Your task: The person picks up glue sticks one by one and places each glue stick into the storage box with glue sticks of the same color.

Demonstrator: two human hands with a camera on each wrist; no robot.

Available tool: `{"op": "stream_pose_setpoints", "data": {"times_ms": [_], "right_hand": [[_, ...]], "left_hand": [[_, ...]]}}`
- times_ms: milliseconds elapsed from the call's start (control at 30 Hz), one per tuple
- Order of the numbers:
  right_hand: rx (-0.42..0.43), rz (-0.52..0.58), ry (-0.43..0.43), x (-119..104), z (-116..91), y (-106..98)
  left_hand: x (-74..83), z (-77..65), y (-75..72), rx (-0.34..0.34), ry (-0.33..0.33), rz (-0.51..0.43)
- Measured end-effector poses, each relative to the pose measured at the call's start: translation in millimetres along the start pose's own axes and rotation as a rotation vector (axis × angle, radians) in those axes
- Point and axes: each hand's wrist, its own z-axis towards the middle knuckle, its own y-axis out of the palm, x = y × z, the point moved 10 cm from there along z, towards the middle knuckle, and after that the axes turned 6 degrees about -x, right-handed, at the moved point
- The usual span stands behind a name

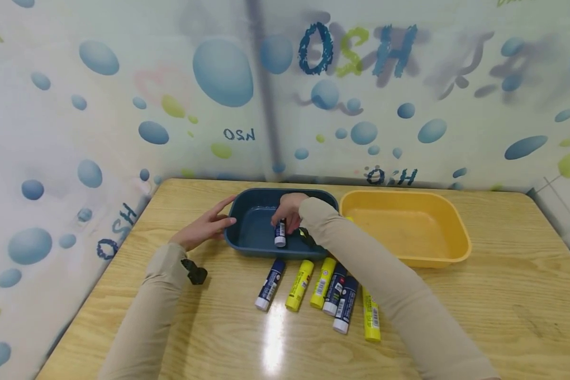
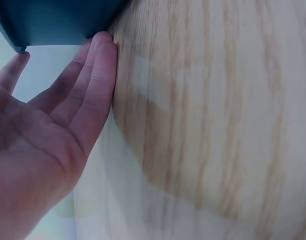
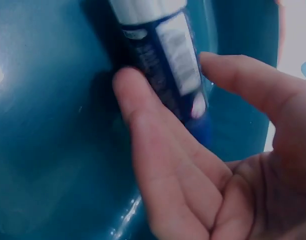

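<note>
In the head view a dark blue plastic bin (image 1: 258,250) stands toward the back of the wooden table. My left hand (image 1: 203,228) lies at its left end, fingers fairly straight; in the left wrist view, the fingertips touch the bin (image 2: 58,25) low on its wall, and the thumb is near the rim. Inside the bin, my right hand (image 1: 292,211) pinches a dark blue glue stick (image 1: 279,235) with a white end. In the right wrist view the glue stick (image 3: 168,65) sits between thumb and fingers, the white end pointing away from the palm.
A yellow-orange bin (image 1: 456,253) stands close against the blue bin's right side. In front lie several glue sticks, among them a blue one (image 1: 269,285), a yellow one (image 1: 300,285) and another yellow one (image 1: 371,316) beside my right sleeve. A patterned curtain (image 1: 285,132) hangs behind the table.
</note>
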Motion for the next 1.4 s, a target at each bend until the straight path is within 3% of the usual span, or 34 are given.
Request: {"op": "stream_pose_setpoints", "data": {"times_ms": [300,800,1167,1400], "right_hand": [[0.030,0.088,-0.035,3.7,-17.0,-9.8],[-0.018,-0.011,-0.102,-3.8,-58.3,-9.8],[-0.087,-0.152,-0.191,0.1,-115.3,13.6],[-0.131,-0.118,-0.279,21.1,-155.5,39.7]], "left_hand": [[3.3,3.9,1.1,-0.003,0.021,0.009],[2.0,3.3,1.4,-0.016,0.020,0.015],[2.6,2.2,1.6,-0.001,0.033,0.025],[8.8,1.8,-0.3,0.023,0.072,0.132]]}}
